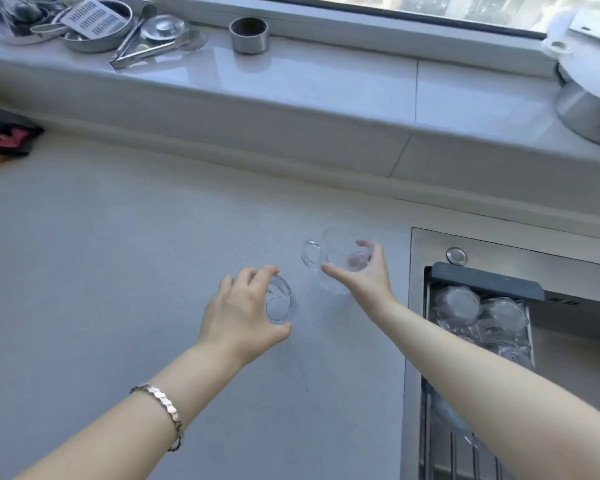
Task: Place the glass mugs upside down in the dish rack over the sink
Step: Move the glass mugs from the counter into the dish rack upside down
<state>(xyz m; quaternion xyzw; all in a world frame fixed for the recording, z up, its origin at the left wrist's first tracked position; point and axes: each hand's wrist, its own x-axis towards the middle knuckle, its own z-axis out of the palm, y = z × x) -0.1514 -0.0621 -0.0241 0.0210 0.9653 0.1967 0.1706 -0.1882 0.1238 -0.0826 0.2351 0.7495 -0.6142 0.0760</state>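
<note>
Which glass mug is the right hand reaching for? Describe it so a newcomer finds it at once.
Start at the steel sink on the right; just left of its rim, on the pale counter, stands a clear glass mug. The right hand cups it, and unlike the glass under the left hand, its looped handle shows, pointing left.

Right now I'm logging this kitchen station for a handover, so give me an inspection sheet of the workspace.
Surface: pale countertop, bare apart from the two mugs.
Job's things: left mug and right mug on the counter; upturned glasses already in the dish rack over the sink.
Clutter: metal tongs, metal bowl and steel cup on the windowsill; cloth at the left edge.
Grippers: left hand closing around the left mug; right hand around the right mug.
Cables: nothing seen.
Surroundings: window above; white lidded pot at right.
</note>
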